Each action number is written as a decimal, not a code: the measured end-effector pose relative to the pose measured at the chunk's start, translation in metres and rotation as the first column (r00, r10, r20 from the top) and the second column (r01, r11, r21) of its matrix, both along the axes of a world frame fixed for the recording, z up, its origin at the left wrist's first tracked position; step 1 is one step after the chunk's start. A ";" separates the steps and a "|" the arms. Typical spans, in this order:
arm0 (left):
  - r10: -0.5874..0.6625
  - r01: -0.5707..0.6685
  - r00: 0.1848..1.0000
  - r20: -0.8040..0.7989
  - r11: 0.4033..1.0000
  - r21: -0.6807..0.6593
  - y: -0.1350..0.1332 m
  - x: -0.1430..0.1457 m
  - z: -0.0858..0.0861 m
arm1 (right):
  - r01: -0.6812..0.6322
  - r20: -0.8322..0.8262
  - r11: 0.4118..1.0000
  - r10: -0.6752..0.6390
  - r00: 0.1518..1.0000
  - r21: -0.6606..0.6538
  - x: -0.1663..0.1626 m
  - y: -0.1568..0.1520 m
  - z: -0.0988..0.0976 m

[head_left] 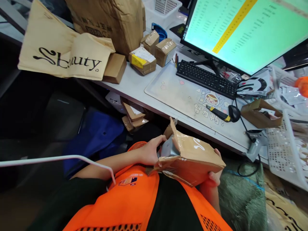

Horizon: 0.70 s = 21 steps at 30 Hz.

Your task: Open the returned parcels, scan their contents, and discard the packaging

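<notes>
Low in front of my orange vest I have a brown cardboard box [199, 150], tilted, its end on the left torn open with the flaps up. A smooth silver-grey item [169, 148] shows in that opening; its kind I cannot make out. My left hand [151, 150] is closed at the opening, thumb and fingers against the grey item's end, with the fingertips partly hidden. My right hand [216, 173] grips the box's other end, fingers behind it and thumb underneath.
The desk bears a printed mat [168, 86], a keyboard [204, 77], a yellow-black utility knife [218, 114], a mouse [234, 113] and a barcode scanner [253, 149]. Small cartons [143, 61] and a beige bag [69, 54] lie left; a small open carton [261, 114] and white basket [280, 150] stand right.
</notes>
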State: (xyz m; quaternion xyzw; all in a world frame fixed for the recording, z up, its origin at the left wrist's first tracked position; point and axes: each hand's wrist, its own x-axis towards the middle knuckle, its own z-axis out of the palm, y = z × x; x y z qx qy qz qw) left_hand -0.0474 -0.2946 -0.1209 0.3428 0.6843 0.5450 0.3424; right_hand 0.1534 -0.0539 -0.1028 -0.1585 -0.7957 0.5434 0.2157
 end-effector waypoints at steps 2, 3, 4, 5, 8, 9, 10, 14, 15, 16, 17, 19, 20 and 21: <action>-0.012 0.013 1.000 -0.010 1.000 0.011 -0.001 -0.005 0.005 | 0.017 0.016 1.000 -0.017 1.000 0.004 0.000 0.004 -0.004; -0.028 0.028 1.000 -0.014 0.999 0.022 -0.001 -0.009 0.008 | 0.029 0.033 0.999 -0.029 0.999 -0.012 -0.002 0.007 -0.007; -0.047 0.048 0.999 -0.025 0.998 0.035 0.000 -0.014 0.011 | 0.041 0.049 0.998 -0.039 0.998 -0.047 -0.004 0.011 -0.011; -0.074 0.076 0.996 -0.045 0.996 0.045 0.002 -0.019 0.016 | 0.056 0.055 0.994 -0.051 0.997 -0.098 -0.008 0.016 -0.015; -0.149 0.162 0.976 -0.159 0.984 0.071 0.011 -0.036 0.032 | 0.107 0.019 0.968 -0.105 0.994 -0.229 -0.025 0.026 -0.023; -0.140 0.160 0.972 -0.187 0.982 0.099 0.016 -0.041 0.038 | 0.132 -0.001 0.963 -0.136 0.991 -0.236 -0.031 0.027 -0.024; -0.115 0.144 0.973 -0.201 0.980 0.137 0.020 -0.045 0.044 | 0.151 -0.010 0.962 -0.158 0.987 -0.229 -0.036 0.028 -0.022; -0.041 0.091 0.983 -0.181 0.957 0.276 0.027 -0.053 0.059 | 0.080 0.068 0.975 -0.067 0.995 -0.208 -0.040 0.025 -0.005; -0.050 0.102 0.982 -0.180 0.952 0.288 0.026 -0.053 0.058 | 0.041 0.095 0.977 -0.022 0.995 -0.207 -0.037 0.025 -0.001; -0.064 0.116 0.982 -0.180 0.949 0.293 0.024 -0.052 0.056 | 0.013 0.109 0.981 0.009 0.994 -0.195 -0.032 0.026 0.003; -0.072 0.123 0.982 -0.177 0.946 0.300 0.022 -0.049 0.052 | -0.009 0.115 0.985 0.029 0.993 -0.171 -0.027 0.028 0.005; -0.060 0.112 0.983 -0.171 0.944 0.312 0.016 -0.040 0.041 | -0.041 0.107 0.995 0.051 0.993 -0.088 -0.015 0.032 0.007; -0.042 0.096 0.984 -0.174 0.945 0.313 0.014 -0.034 0.036 | -0.061 0.085 0.998 0.063 0.994 -0.031 -0.010 0.034 0.007; -0.025 0.083 0.982 -0.186 0.947 0.312 0.010 -0.027 0.030 | -0.082 0.052 0.995 0.079 0.996 0.054 -0.007 0.036 0.008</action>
